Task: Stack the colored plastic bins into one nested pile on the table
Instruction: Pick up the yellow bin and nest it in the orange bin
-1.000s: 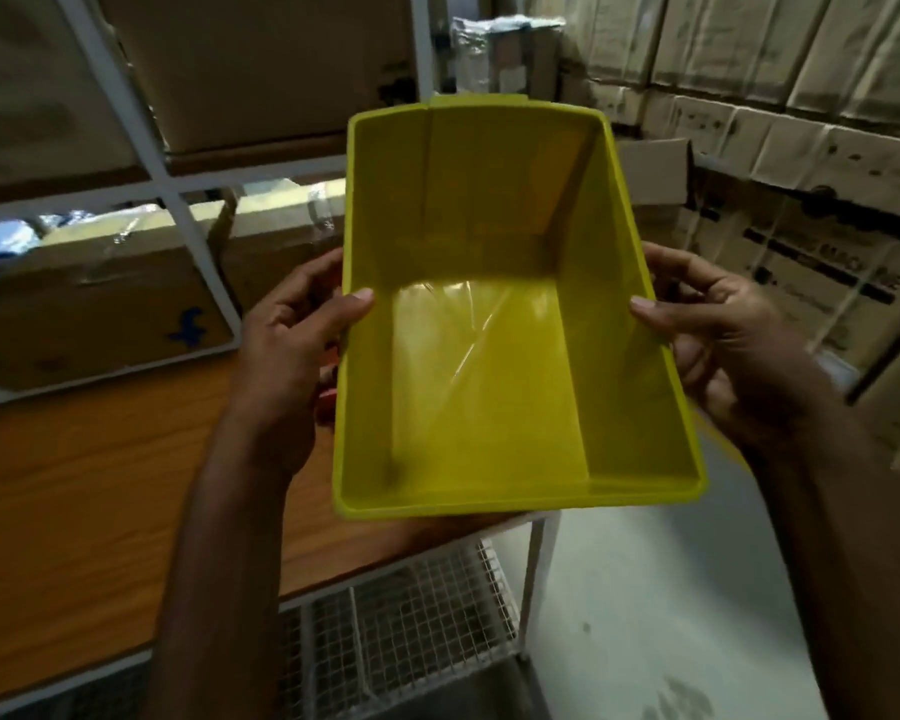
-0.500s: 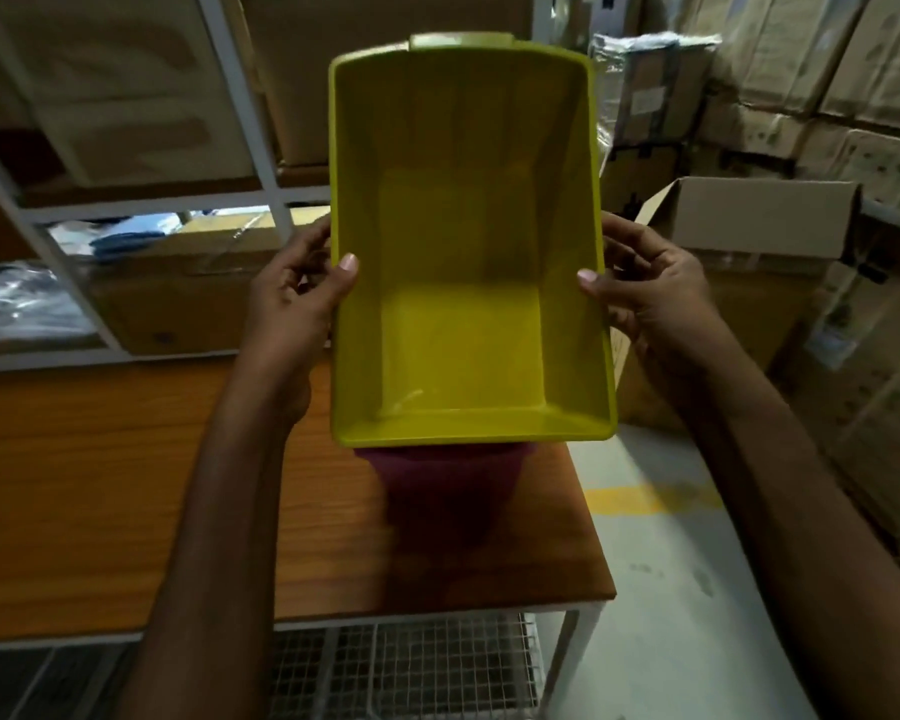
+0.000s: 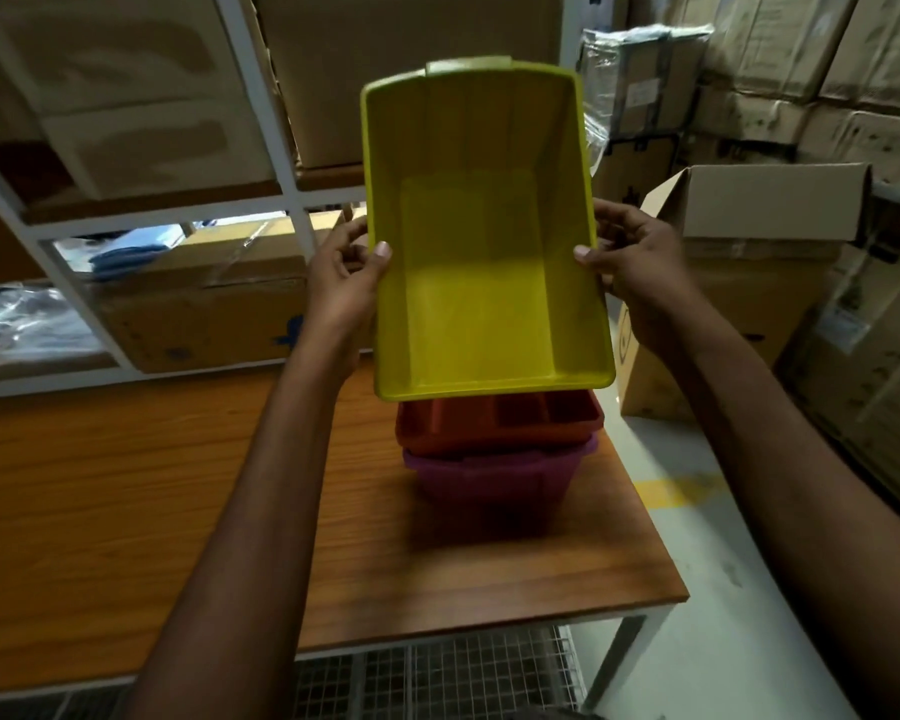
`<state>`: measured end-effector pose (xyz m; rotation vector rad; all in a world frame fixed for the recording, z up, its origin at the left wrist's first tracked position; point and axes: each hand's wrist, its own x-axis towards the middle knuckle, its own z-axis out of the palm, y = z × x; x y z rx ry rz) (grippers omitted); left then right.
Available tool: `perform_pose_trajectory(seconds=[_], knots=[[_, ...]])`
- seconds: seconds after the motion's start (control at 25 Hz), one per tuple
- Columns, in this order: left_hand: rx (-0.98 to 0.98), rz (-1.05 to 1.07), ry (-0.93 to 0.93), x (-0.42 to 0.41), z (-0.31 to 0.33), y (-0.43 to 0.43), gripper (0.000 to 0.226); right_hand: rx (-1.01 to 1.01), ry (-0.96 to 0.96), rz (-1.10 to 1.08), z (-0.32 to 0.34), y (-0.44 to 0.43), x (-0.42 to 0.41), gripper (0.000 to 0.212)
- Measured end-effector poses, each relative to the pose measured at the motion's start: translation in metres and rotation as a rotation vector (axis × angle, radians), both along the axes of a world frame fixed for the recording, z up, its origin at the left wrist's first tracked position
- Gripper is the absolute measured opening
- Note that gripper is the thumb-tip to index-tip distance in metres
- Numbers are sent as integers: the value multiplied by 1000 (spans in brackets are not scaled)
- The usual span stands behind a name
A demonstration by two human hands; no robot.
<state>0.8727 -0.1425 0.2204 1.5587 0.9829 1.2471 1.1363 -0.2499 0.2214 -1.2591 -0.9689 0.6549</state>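
- Gripping the yellow bin [image 3: 489, 283] by its side rims, left hand [image 3: 344, 283] and right hand [image 3: 640, 272] curl fingers [image 3: 614, 213] round them.
- It hangs tilted above a red bin [image 3: 489, 423], seemingly nested in a purple bin [image 3: 489, 480], at the worktop's [image 3: 126, 511] right end.
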Motion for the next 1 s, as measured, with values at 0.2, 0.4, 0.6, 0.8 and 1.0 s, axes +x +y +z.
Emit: perform_pose_trajectory(seconds=[0.2, 0.4, 0.6, 0.8, 1.0], knots=[[-165, -39, -21, 7, -21, 15, 35, -134, 129, 26, -15, 14, 9, 41], [-324, -15, 12, 12, -36, 28, 20, -347, 153, 55, -24, 31, 16, 38], [-410, -13, 127, 17, -46, 24, 18, -478, 138, 40, -39, 39, 17, 26], [-450, 6, 200, 20, -61, 27, 20, -594, 83, 55, -57, 44, 22, 28], [-490, 1, 249, 19, -67, 28, 30, -641, 24, 11, -63, 46, 23, 37]])
